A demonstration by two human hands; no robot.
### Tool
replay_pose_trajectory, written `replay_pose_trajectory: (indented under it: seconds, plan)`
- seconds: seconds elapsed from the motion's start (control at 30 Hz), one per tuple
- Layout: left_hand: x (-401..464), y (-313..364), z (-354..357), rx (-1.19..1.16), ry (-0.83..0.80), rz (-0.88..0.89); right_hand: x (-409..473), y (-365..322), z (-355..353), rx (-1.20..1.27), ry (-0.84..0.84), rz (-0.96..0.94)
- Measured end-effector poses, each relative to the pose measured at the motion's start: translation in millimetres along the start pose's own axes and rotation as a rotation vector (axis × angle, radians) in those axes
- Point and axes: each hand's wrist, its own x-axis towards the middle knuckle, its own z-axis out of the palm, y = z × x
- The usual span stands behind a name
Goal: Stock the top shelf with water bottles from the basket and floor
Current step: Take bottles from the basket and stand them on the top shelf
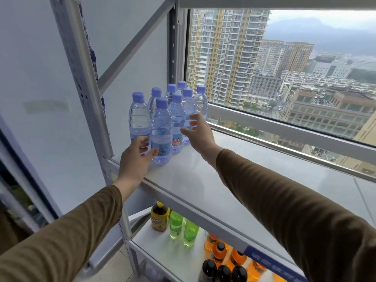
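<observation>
Water bottles, eight by my count and all with blue caps, stood upright in a tight group at the left end of the top shelf, close to the metal post of the rack. The left hand was at the foot of the front-left bottles, fingers spread and open, the thumb near the base of the nearest bottle; it was not closed around any of them. The right hand was on the right side of the group, also open, with the fingertips at or very near the bottles there. If they really touched, I could not tell. Neither hand held anything.

In my judgement the hands were pressing the group together or leaving it. The risk was in the tight packing: the bottles were tall and narrow, so a push given too high on one could tip it, and it would knock its neighbours. The nearest bottle stood close to the front edge of the shelf, so a careless pull of the left hand could drag it off, down toward the coloured drinks on the lower shelf. The basket and the floor were not in view, so how many bottles remained I could not say.
</observation>
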Motion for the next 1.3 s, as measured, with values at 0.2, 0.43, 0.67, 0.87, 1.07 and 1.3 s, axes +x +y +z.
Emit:
replay_pose_trajectory:
  seconds: [0.2, 0.43, 0.67, 0.87, 1.07, 1.3]
  plan:
    - [-20, 5, -8, 0.117, -0.022, 0.149, -63, 6, -14, -0.301, 0.040, -0.187]
    - [-35, -21, -37, 0.247, -0.212, 0.421, -143, 6, 0, -0.581, 0.165, -0.277]
    - [-55, -75, -75, 0.235, -0.338, 0.669, -225, 3, 68, -0.715, 0.345, -0.239]
    - [-117, -138, -80, 0.220, -0.535, 0.800, -308, 49, 119, -0.738, 0.303, -0.157]
    - [-176, -206, -62, 0.212, -0.715, 0.798, -378, 120, 159, -0.640, 0.215, 0.078]
    - [-229, -318, -21, 0.318, -1.032, 0.733, -463, 226, 225, -0.478, 0.265, 0.477]
